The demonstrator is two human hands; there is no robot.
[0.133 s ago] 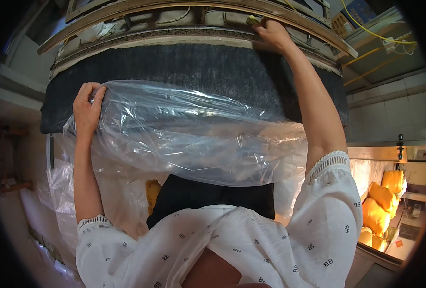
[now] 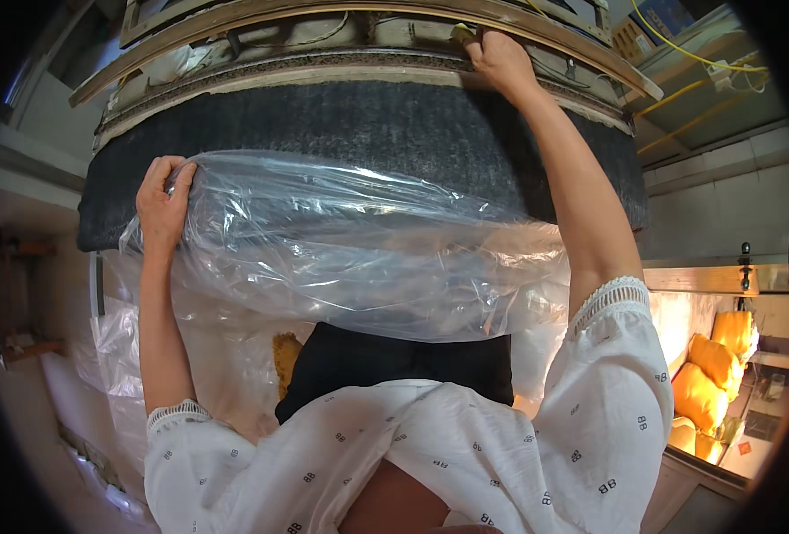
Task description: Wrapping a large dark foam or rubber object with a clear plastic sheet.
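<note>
A clear plastic sheet (image 2: 350, 258) lies over my lap and across the near part of a black, rough-textured covering (image 2: 323, 120). My left hand (image 2: 163, 203) pinches the sheet's upper left edge between thumb and fingers, resting on the black covering. Stretched out to the far right, my right hand (image 2: 503, 64) is closed around a small yellow-green piece (image 2: 462, 34). Only one end of that piece shows past the fingers, so its kind is unclear. That hand is over a narrow recess (image 2: 394, 37) beyond the black covering.
A long wooden bar (image 2: 323, 11) runs across the far side, above the recess. Yellow cables (image 2: 679, 53) hang at the far right near a cardboard box (image 2: 630, 44). Orange-yellow bundles (image 2: 701, 383) are lit up at the right. More plastic (image 2: 118, 347) hangs at the left.
My right hand has turned slightly at the wrist, and less of the yellow-green piece shows. My left hand stays on the sheet's edge.
</note>
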